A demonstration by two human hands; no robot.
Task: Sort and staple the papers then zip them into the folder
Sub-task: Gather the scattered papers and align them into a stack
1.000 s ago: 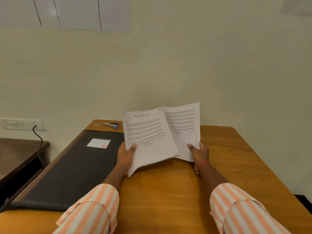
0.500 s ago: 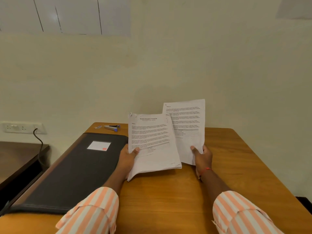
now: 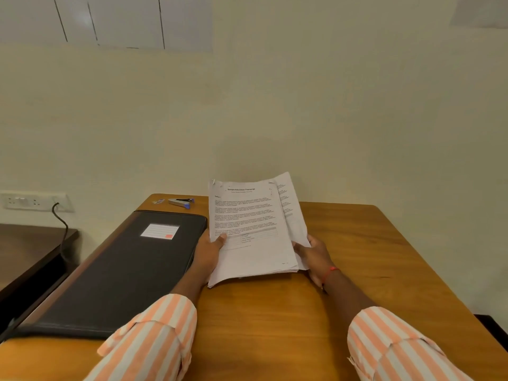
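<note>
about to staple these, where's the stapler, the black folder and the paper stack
stapler (image 3: 180, 201): head view, middle of its metal body
black folder (image 3: 118, 276): head view, bare cover below the label
paper stack (image 3: 247, 215): head view, printed top sheet

Dim, warm, even light; soft shadows under the sleeves at the frame's bottom, slight softness throughout, wide-angle bending at edges.

Wooden desk (image 3: 357, 270), back edge against the wall. A black folder (image 3: 123, 270) lies flat along its left side, closed, white label (image 3: 160, 231) up. Back-left corner: small stapler (image 3: 181, 202) with blue ends, and just left of it a tiny silvery item (image 3: 158, 201) — too small to identify.
</note>
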